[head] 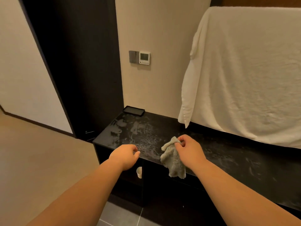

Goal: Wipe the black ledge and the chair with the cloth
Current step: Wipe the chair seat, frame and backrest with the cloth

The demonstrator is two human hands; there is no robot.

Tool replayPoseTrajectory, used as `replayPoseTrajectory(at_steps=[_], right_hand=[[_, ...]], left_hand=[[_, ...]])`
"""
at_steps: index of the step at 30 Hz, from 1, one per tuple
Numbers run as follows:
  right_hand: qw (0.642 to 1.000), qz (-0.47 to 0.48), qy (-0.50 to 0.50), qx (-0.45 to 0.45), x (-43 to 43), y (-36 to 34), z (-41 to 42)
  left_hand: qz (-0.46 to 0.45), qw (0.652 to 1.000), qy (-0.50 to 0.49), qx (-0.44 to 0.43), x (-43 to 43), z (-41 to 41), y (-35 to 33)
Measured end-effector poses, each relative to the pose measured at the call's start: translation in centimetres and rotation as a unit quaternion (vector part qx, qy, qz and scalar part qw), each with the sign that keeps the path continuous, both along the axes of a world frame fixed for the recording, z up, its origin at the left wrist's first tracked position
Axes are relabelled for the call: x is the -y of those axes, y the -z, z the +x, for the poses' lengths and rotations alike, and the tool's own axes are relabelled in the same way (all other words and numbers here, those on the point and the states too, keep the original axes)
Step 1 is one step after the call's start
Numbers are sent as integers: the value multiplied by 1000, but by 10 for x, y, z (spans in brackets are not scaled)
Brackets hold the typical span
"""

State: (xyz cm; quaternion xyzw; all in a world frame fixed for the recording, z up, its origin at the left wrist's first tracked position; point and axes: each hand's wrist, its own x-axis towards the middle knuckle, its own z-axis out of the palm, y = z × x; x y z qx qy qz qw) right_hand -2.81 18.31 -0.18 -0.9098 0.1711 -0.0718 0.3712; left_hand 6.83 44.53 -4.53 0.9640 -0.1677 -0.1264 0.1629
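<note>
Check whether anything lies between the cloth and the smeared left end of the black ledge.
Nothing on the surface blocks it. The cloth hangs from the right hand over the front edge of the black ledge; the left hand hovers by that edge further left. The black tray sits in the back corner, beyond the smears.

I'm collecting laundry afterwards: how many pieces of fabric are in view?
2. A small grey terry cloth hangs pinched in the right hand at the front edge of the black wooden ledge; a large white towel drapes over something at the right. Others may be hidden.
</note>
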Motion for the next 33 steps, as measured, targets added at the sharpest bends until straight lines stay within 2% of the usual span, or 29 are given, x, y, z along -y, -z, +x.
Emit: replayPoseTrajectory(at_steps=[9,17,23,33], right_hand=[[1000,15,-19,12,-117,12,111],[998,26,-53,-2,-164,24,180],[996,42,-75,-11,-164,47,239],[996,43,-73,-23,-127,61,372]], left_hand=[[1,999,-40,5,-109,65,11],[-2,997,-71,-1,-155,115,23],[-1,996,-88,-14,-156,173,36],[32,997,-58,-24,-99,304,34]])
